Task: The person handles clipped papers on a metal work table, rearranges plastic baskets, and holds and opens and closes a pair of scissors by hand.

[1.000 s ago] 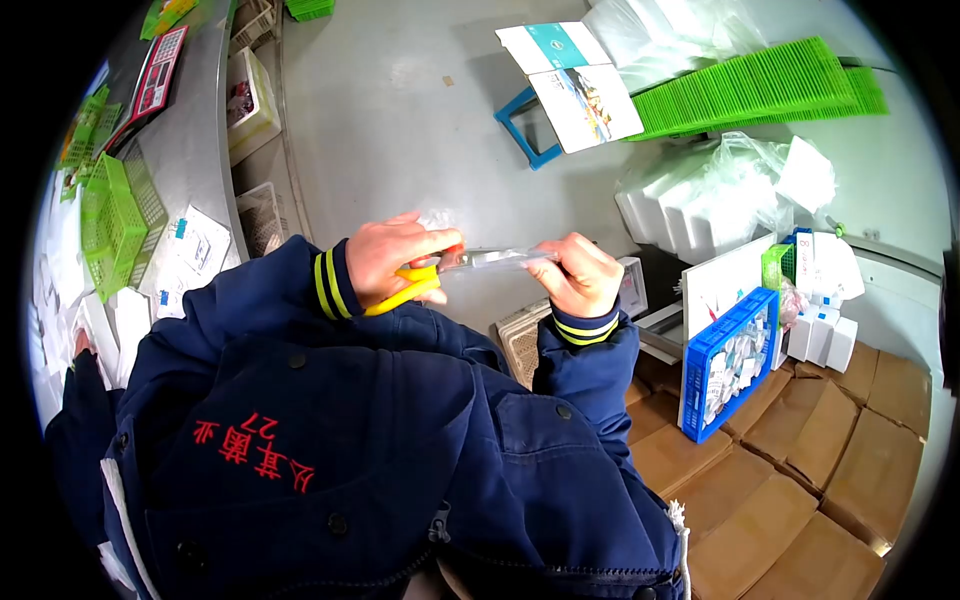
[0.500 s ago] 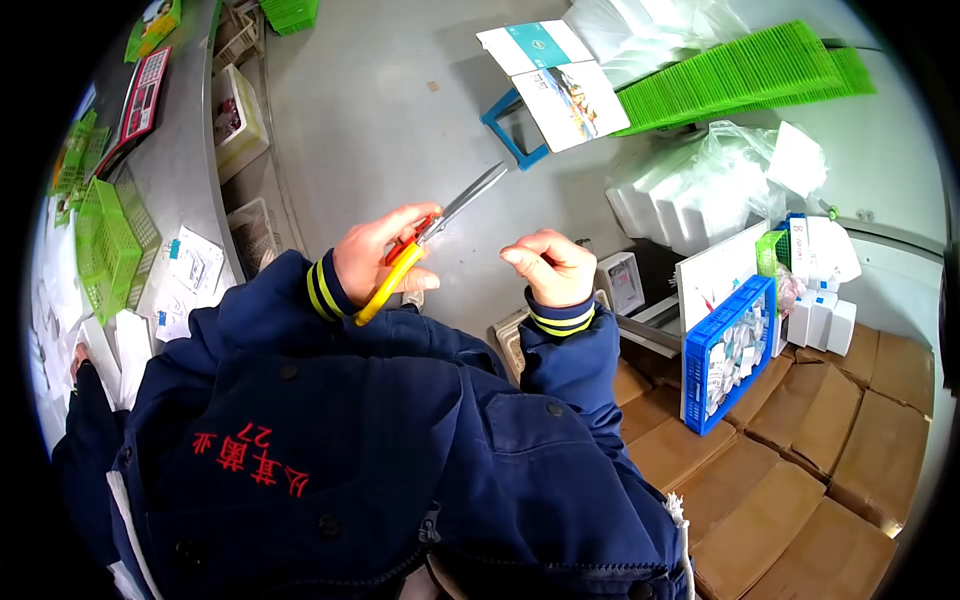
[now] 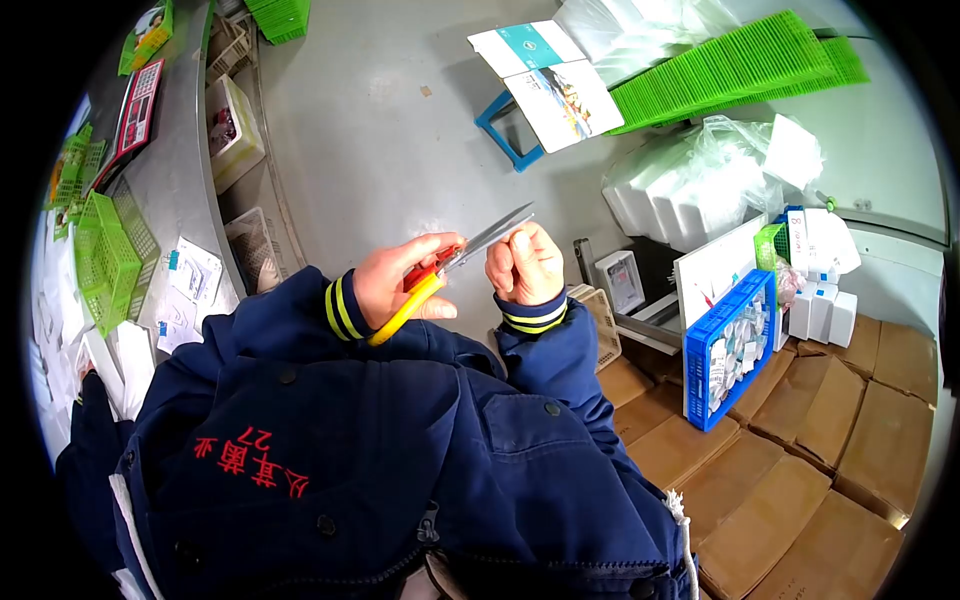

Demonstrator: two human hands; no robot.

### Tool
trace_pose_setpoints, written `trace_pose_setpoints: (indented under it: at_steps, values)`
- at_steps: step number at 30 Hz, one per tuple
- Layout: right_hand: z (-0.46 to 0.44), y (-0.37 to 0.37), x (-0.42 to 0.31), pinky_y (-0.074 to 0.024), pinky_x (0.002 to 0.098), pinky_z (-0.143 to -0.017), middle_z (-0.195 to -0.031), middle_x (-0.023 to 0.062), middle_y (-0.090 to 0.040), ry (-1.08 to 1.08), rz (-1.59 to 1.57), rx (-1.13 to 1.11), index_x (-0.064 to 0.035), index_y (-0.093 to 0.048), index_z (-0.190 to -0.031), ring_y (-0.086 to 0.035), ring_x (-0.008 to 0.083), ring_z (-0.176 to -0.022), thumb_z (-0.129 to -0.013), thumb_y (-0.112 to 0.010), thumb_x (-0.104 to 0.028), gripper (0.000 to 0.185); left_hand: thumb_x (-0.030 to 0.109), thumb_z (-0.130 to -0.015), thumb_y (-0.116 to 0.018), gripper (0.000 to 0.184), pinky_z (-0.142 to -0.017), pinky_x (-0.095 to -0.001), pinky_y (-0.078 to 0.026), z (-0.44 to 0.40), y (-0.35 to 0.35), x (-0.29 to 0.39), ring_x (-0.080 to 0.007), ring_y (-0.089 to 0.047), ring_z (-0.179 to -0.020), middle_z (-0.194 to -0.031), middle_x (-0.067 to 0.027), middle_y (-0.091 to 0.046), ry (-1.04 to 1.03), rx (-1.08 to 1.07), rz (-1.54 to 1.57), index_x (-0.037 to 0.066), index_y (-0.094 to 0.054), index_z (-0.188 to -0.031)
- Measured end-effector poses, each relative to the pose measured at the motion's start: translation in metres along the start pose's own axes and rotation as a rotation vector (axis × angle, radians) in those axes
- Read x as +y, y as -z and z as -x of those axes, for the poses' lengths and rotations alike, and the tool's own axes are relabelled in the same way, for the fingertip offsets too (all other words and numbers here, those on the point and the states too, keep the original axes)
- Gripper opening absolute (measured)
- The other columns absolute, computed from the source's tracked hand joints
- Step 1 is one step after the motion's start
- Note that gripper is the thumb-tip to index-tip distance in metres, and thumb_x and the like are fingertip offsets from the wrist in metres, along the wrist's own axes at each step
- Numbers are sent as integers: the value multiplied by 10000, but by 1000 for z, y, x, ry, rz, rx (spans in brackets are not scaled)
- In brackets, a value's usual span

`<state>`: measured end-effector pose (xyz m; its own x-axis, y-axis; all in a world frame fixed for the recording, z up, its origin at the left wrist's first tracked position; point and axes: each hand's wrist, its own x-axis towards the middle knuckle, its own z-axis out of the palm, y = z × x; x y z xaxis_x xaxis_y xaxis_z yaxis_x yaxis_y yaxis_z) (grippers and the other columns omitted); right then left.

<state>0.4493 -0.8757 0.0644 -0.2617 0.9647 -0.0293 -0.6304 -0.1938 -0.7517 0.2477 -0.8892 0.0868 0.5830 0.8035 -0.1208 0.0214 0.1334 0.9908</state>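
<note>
My left hand (image 3: 392, 282) is wrapped around a pair of scissors (image 3: 410, 308) with yellow and red handles. Their metal blades point up and to the right, over the grey floor. Close against the blades is my right hand (image 3: 526, 266), its fingers curled and the thumb pressed to them. Whatever lies in that pinch, if anything, is too small or hidden to name. I cannot tell whether the right fingers touch the blades.
On the left runs a metal table (image 3: 185, 130) with green baskets (image 3: 105, 262) and a red calculator-like device (image 3: 140, 105). To the right stand a blue crate (image 3: 728, 350) of small packets and brown cartons (image 3: 760, 500). Ahead, a printed box (image 3: 562, 100) rests on a blue stool (image 3: 508, 135).
My right hand has moved left and slightly down, up to the scissor blades. My left hand has shifted a little right and down with the scissors, and the two hands are now close together.
</note>
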Motion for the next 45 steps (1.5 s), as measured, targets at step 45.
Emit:
trace_pose_setpoints:
  at_steps: [45]
  values:
    - [11, -20, 31, -327, 224, -396, -564, 72, -532, 151, -13, 45, 0, -519, -729, -398, 103, -395, -890, -499, -354, 389, 431, -554, -787, 968, -999, -549, -236, 6, -18, 6, -317, -499, -1056, -1142, -135, -495, -195, 129, -556, 48, -328, -1314]
